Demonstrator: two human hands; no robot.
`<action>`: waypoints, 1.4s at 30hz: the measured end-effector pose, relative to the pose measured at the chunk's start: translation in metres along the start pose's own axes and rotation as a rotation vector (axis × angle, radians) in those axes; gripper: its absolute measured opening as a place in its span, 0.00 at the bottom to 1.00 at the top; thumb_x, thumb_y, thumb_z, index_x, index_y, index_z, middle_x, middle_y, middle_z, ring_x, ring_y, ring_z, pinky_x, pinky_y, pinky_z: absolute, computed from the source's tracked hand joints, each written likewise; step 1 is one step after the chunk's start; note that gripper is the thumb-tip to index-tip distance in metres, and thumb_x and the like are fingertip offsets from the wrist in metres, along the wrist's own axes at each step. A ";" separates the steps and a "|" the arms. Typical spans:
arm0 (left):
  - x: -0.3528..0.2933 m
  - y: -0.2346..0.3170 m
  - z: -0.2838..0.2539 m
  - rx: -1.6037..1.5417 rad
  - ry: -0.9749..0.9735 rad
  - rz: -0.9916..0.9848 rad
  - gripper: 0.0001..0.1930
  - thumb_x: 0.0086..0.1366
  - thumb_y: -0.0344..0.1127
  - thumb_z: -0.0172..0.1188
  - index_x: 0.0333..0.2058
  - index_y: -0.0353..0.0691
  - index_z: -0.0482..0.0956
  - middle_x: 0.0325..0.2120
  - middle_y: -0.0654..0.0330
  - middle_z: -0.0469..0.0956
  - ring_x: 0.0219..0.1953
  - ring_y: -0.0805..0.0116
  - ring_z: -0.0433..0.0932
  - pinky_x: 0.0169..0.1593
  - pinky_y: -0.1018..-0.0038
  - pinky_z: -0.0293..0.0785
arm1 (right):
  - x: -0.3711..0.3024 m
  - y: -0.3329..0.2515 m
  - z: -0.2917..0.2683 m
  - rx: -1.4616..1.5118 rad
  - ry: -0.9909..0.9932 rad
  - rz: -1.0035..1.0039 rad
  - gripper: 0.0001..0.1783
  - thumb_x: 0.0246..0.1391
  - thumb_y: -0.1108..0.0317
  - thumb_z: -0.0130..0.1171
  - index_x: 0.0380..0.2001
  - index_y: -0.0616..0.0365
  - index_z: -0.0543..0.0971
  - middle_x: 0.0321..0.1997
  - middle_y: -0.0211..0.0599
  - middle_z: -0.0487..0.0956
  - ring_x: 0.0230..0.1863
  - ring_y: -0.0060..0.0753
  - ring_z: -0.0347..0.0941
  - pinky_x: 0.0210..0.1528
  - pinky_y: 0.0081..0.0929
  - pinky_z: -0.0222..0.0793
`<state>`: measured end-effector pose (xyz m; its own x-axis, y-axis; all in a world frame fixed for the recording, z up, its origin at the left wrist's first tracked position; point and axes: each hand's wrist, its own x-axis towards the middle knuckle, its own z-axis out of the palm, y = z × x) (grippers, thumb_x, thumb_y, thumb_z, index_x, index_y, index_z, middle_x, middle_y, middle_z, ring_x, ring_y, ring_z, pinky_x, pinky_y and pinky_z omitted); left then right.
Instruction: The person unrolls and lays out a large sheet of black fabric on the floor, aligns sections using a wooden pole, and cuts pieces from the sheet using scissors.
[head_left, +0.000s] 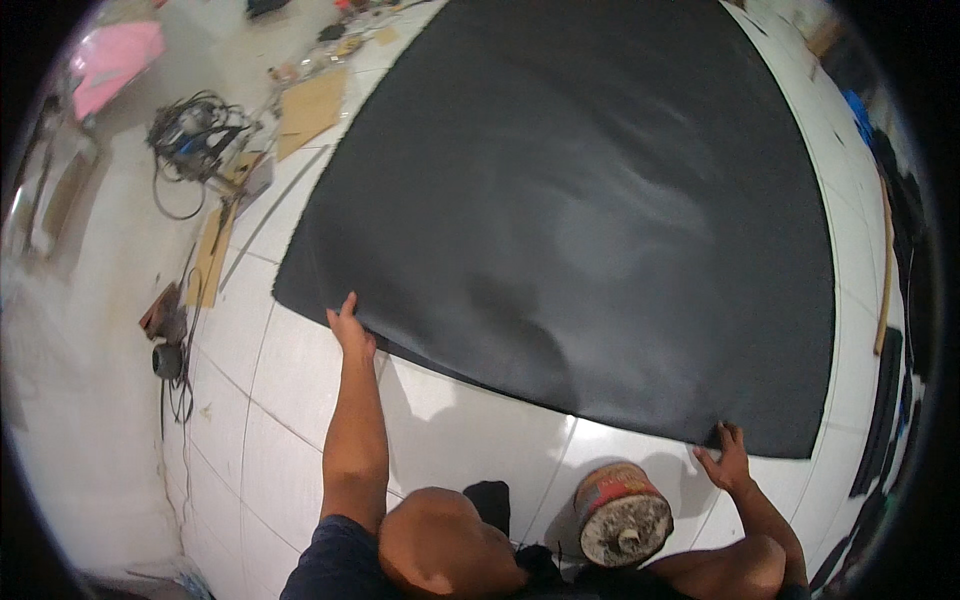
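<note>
A large black sheet (pixel 560 230) with a smooth, leather-like surface lies spread over the white tiled floor. At the left part of its near edge, my left hand (pixel 351 328) is closed on the border, and the edge beside it is slightly raised. My right hand (pixel 731 463) is at the same edge near the right corner. Its fingertips rest on the sheet, while the thumb is spread apart by the border. Between my bent legs stands a worn, round red-and-yellow can (pixel 625 514) with a crusted top.
Along the left wall lie a tangle of black cables (pixel 198 135), tan board pieces (pixel 311 112) and a dark roll (pixel 167 360). Something pink (pixel 115 65) is at the upper left. A long wooden stick (pixel 884 270) and dark strips (pixel 877 415) lie along the right side.
</note>
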<state>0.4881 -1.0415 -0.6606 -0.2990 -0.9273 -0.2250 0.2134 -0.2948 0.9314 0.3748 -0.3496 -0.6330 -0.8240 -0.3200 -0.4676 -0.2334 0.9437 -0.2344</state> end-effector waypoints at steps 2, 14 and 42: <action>0.050 0.032 -0.027 0.022 -0.007 0.169 0.30 0.60 0.27 0.59 0.61 0.34 0.60 0.56 0.49 0.68 0.56 0.54 0.68 0.58 0.63 0.66 | 0.018 -0.020 -0.012 0.105 -0.131 0.030 0.51 0.48 0.41 0.61 0.61 0.75 0.61 0.65 0.63 0.57 0.67 0.61 0.55 0.67 0.45 0.56; 0.151 0.008 -0.131 1.044 0.532 0.213 0.32 0.53 0.38 0.58 0.55 0.25 0.67 0.53 0.39 0.72 0.55 0.44 0.72 0.58 0.62 0.66 | 0.036 -0.028 -0.035 -0.008 -0.310 0.025 0.53 0.47 0.39 0.64 0.59 0.78 0.61 0.63 0.65 0.58 0.66 0.61 0.54 0.66 0.48 0.54; 0.153 -0.014 -0.140 1.103 0.441 0.034 0.23 0.54 0.37 0.62 0.50 0.36 0.76 0.49 0.48 0.77 0.53 0.52 0.75 0.57 0.66 0.69 | 0.015 0.004 -0.001 -0.264 -0.083 -0.047 0.44 0.46 0.56 0.68 0.62 0.67 0.62 0.62 0.58 0.63 0.64 0.57 0.60 0.65 0.45 0.58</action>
<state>0.5698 -1.2118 -0.7483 0.0837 -0.9938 -0.0729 -0.7659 -0.1109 0.6333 0.3614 -0.3508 -0.6400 -0.7663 -0.3596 -0.5324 -0.4060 0.9133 -0.0325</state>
